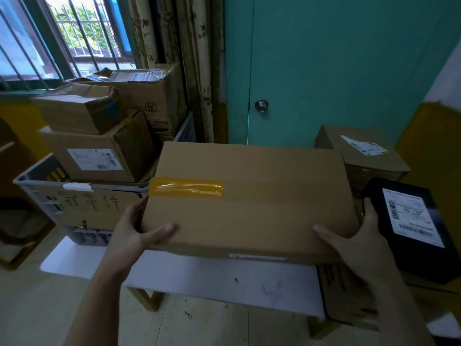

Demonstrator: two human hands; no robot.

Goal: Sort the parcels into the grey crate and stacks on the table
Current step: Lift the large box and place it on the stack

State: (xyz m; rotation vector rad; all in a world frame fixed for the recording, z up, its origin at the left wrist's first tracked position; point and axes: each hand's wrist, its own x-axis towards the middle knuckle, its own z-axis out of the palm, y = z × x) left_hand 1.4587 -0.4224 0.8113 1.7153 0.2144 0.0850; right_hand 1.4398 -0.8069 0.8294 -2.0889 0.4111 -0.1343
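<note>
A large flat cardboard box [262,196] with a strip of yellow tape hangs over the white table [199,278], held between both hands. My left hand [134,233] grips its left end, thumb lying on the top face. My right hand [356,240] grips the right end, thumb on top too. The grey crate [37,193] stands at the table's left end, with a cardboard sign on its front. A labelled brown parcel [99,158] sits in the crate with a smaller one [77,111] on top.
On the right, a black parcel [414,221] with a white label lies on a brown box [349,295], and another labelled carton [361,153] stands behind. More cartons [144,91] pile up under the barred window. A teal door [336,71] is straight ahead.
</note>
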